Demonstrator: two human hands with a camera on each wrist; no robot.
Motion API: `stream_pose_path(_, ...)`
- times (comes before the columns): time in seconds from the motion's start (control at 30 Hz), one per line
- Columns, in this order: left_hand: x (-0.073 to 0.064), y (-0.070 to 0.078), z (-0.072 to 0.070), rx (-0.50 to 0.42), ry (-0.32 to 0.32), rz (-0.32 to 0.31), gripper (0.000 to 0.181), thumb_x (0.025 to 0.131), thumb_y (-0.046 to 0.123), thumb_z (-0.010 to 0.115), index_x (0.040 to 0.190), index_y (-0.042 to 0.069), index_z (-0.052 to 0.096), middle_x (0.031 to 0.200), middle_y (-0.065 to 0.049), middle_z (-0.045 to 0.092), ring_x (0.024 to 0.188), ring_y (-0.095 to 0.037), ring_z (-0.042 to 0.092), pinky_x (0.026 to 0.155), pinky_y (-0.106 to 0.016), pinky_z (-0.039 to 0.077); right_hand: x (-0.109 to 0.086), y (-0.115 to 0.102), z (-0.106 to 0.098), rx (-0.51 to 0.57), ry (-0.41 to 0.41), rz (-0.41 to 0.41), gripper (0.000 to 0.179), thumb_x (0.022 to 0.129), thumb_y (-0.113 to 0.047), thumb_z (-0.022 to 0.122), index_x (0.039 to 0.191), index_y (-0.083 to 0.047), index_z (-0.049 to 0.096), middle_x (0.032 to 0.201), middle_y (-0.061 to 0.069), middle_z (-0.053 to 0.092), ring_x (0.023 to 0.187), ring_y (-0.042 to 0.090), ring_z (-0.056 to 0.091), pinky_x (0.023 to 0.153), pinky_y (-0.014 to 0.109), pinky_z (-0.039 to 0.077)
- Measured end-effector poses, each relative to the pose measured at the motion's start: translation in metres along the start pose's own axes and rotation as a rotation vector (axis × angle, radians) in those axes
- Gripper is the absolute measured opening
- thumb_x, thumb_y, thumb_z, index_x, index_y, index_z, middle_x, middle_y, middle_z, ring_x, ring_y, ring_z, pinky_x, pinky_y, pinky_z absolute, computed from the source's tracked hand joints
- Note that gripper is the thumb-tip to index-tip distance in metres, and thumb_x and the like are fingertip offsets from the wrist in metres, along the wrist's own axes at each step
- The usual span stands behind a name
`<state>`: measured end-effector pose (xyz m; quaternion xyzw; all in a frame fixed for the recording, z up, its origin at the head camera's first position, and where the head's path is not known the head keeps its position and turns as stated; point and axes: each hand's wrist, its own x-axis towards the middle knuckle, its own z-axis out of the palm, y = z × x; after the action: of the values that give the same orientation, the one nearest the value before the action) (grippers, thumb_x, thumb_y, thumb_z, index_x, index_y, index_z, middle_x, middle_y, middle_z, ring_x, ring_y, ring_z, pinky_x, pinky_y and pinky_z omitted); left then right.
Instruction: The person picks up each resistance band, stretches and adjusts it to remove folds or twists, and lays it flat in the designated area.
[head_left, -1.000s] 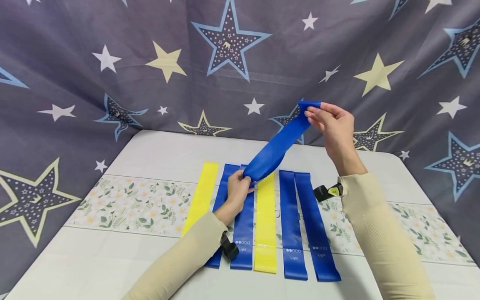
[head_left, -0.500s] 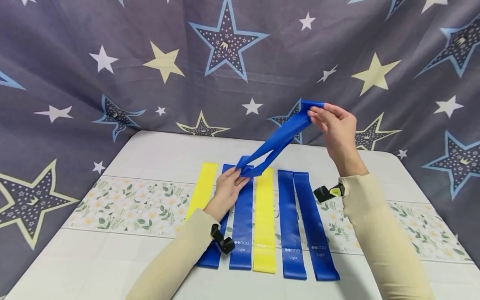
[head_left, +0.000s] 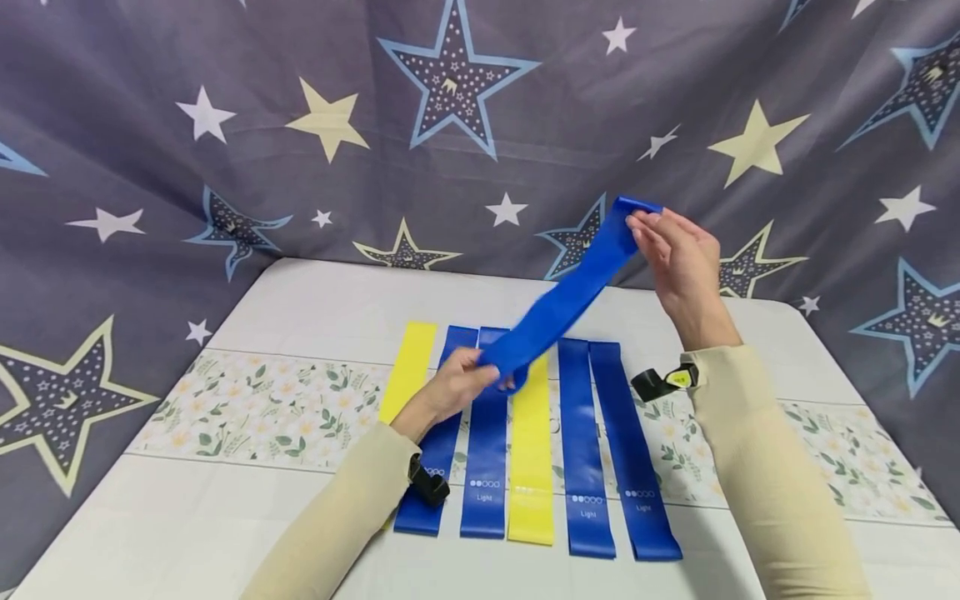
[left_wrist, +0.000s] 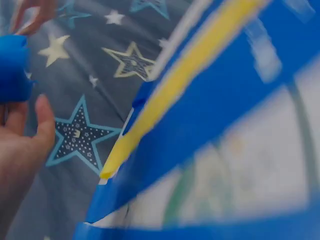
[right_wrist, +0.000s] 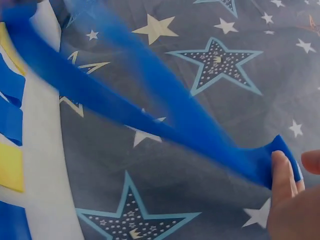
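Note:
A blue loop resistance band stretches diagonally in the air between my two hands. My right hand, raised at the right, pinches its upper end between thumb and fingers. Lower down, my left hand holds the other end, where a loop of the band curls below the fingers. In the right wrist view the two strands of the blue band spread apart and blur. The left wrist view shows the left hand with its thumb upright beside the band.
Several flat resistance bands lie side by side on the white table: a yellow band at the left, a second yellow band mid-row, and blue bands marked "Light". A grey star-patterned curtain hangs behind.
The held band's strands, parted half a second ago, now overlap in the head view. My left hand has lowered slightly from half a second ago; my right hand has shifted slightly right.

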<state>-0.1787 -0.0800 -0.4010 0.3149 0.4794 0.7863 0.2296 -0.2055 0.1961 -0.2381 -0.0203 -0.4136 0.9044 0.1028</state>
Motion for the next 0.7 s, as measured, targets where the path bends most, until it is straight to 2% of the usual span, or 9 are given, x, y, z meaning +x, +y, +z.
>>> stream_pose_path(0.13, 0.001, -0.003, 0.003, 0.417, -0.068, -0.056, 0.027, 0.09, 0.007, 0.063, 0.114, -0.005, 0.061, 0.097, -0.015, 0.072, 0.086, -0.011, 0.065, 0.08, -0.021, 0.048, -0.004, -0.004, 0.005, 0.002, -0.073, -0.007, 0.011, 0.083, 0.007, 0.066, 0.094, 0.008, 0.064, 0.083, 0.017, 0.072, 0.073, 0.023, 0.072, 0.071, 0.025, 0.056)
stream_pose_path(0.2, 0.002, -0.004, 0.004, 0.555, -0.066, -0.084, 0.025, 0.09, -0.004, 0.057, 0.114, -0.012, 0.059, 0.1, -0.024, 0.069, 0.086, -0.018, 0.063, 0.076, -0.02, 0.045, -0.008, -0.006, 0.007, -0.01, -0.092, 0.017, 0.01, 0.083, 0.006, 0.067, 0.093, 0.007, 0.066, 0.084, 0.016, 0.072, 0.073, 0.023, 0.072, 0.071, 0.025, 0.056)
stream_pose_path(0.27, 0.004, -0.005, 0.003, 0.634, -0.033, -0.106, 0.028, 0.088, -0.013, 0.049, 0.114, -0.012, 0.059, 0.099, -0.028, 0.067, 0.081, -0.024, 0.06, 0.071, -0.02, 0.042, -0.012, -0.009, 0.01, -0.018, -0.106, 0.043, 0.009, 0.084, 0.004, 0.067, 0.092, 0.006, 0.066, 0.083, 0.016, 0.072, 0.072, 0.023, 0.072, 0.07, 0.025, 0.057)
stream_pose_path(0.33, 0.007, -0.008, 0.003, 0.638, 0.024, -0.109, 0.032, 0.084, -0.018, 0.043, 0.112, -0.011, 0.057, 0.098, -0.027, 0.067, 0.081, -0.024, 0.062, 0.07, -0.019, 0.045, -0.017, -0.011, 0.013, -0.018, -0.118, 0.063, 0.008, 0.084, 0.003, 0.067, 0.091, 0.006, 0.066, 0.081, 0.016, 0.072, 0.071, 0.023, 0.072, 0.069, 0.025, 0.057)
stream_pose_path(0.37, 0.008, -0.009, 0.002, 0.641, 0.059, -0.1, 0.031, 0.083, -0.019, 0.042, 0.108, -0.01, 0.056, 0.09, -0.025, 0.067, 0.074, -0.02, 0.06, 0.066, -0.018, 0.044, -0.019, -0.013, 0.014, -0.015, -0.123, 0.067, 0.007, 0.084, 0.003, 0.067, 0.091, 0.006, 0.066, 0.081, 0.016, 0.072, 0.071, 0.023, 0.072, 0.068, 0.025, 0.057)
stream_pose_path(0.5, 0.009, -0.012, -0.002, 0.585, 0.194, -0.005, 0.011, 0.077, -0.019, 0.045, 0.08, -0.011, 0.052, 0.067, -0.005, 0.058, 0.061, -0.005, 0.049, 0.06, -0.017, 0.04, -0.026, -0.019, 0.019, -0.008, -0.147, 0.061, 0.006, 0.085, 0.003, 0.066, 0.089, 0.007, 0.066, 0.078, 0.016, 0.071, 0.068, 0.023, 0.072, 0.067, 0.026, 0.057)
stream_pose_path(0.57, 0.008, -0.011, -0.005, 0.558, 0.241, 0.048, 0.01, 0.077, -0.018, 0.047, 0.071, -0.011, 0.052, 0.065, 0.002, 0.049, 0.06, -0.008, 0.04, 0.059, -0.02, 0.034, -0.029, -0.021, 0.02, -0.015, -0.158, 0.064, 0.006, 0.085, 0.002, 0.067, 0.089, 0.006, 0.066, 0.078, 0.015, 0.071, 0.069, 0.023, 0.072, 0.067, 0.025, 0.057)
stream_pose_path(0.63, 0.007, -0.011, -0.007, 0.511, 0.274, 0.087, 0.011, 0.078, -0.018, 0.049, 0.07, -0.013, 0.054, 0.068, 0.006, 0.054, 0.066, -0.008, 0.046, 0.064, -0.02, 0.038, -0.032, -0.021, 0.021, -0.025, -0.175, 0.073, 0.006, 0.085, 0.001, 0.066, 0.09, 0.006, 0.066, 0.078, 0.015, 0.071, 0.069, 0.022, 0.072, 0.068, 0.025, 0.057)
stream_pose_path(0.7, 0.006, -0.011, -0.008, 0.456, 0.287, 0.091, 0.008, 0.081, -0.017, 0.047, 0.079, -0.015, 0.055, 0.074, 0.009, 0.06, 0.071, -0.007, 0.053, 0.069, -0.019, 0.044, -0.034, -0.021, 0.021, -0.027, -0.19, 0.082, 0.006, 0.086, 0.001, 0.066, 0.09, 0.005, 0.066, 0.079, 0.015, 0.071, 0.07, 0.022, 0.072, 0.07, 0.026, 0.057)
